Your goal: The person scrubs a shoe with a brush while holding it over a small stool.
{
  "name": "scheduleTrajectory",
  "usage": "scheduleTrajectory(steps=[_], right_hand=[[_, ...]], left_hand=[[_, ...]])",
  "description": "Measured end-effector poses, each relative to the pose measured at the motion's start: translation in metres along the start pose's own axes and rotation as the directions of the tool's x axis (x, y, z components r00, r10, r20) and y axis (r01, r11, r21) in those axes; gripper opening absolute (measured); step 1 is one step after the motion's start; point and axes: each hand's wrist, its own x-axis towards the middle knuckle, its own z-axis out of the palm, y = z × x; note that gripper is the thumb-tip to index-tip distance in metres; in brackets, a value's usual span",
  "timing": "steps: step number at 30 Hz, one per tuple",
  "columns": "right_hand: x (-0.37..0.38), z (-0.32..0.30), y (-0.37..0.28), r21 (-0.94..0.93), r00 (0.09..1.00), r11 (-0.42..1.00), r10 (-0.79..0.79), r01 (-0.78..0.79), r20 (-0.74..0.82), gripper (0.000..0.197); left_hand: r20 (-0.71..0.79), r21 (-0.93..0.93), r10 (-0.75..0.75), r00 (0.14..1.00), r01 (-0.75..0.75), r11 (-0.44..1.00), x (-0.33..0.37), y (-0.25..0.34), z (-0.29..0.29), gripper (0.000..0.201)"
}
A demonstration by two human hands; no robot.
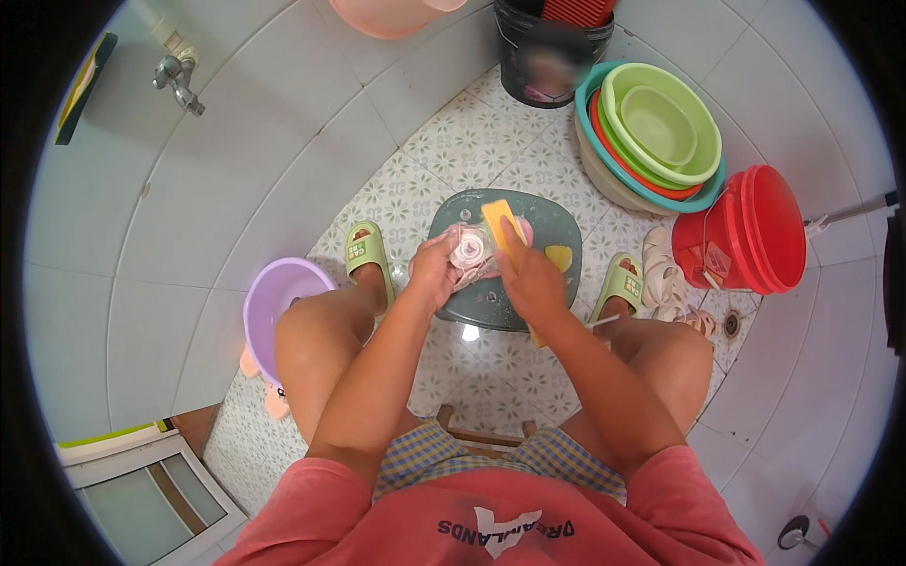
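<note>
My left hand point(435, 271) is closed on what looks like a pink sandal point(470, 248) with a round pink-and-white rosette. It is held over a dark green plastic stool point(557, 215), and part of it is hidden by my fingers. My right hand point(536, 281) grips a yellow scrubbing brush point(500, 222), its head against or close beside the sandal; whether they touch I cannot tell. On the stool's right side lies a yellow piece of soap point(560, 257). Wet, foamy spots show on the stool top.
A purple basin point(266, 300) stands left of my leg. At the far right are stacked basins point(710, 156), a red lidded bucket point(727, 236) and pale strappy sandals point(661, 266). A black bucket point(508, 61) stands at the back; a tap point(177, 83) juts from the left wall.
</note>
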Motion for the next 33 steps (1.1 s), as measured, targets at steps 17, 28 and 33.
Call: scheduleTrajectory(steps=[17, 28, 33], right_hand=[[-0.008, 0.016, 0.008, 0.188, 0.993, 0.982, 0.001, -0.024, 0.121, 0.05], [-0.006, 0.02, 0.008, 0.11, 0.99, 0.992, 0.054, -0.068, 0.13, 0.05], [-0.001, 0.005, 0.002, 0.179, 0.995, 0.98, 0.082, -0.091, 0.06, 0.049]], left_hand=[[0.13, -0.057, -0.149, 0.98, 0.158, 0.986, -0.002, 0.006, -0.002, 0.033], [0.155, 0.045, -0.159, 0.975, 0.154, 0.987, -0.004, 0.009, 0.002, 0.035], [0.117, -0.011, -0.179, 0.977, 0.182, 0.983, -0.007, 0.008, 0.007, 0.033]])
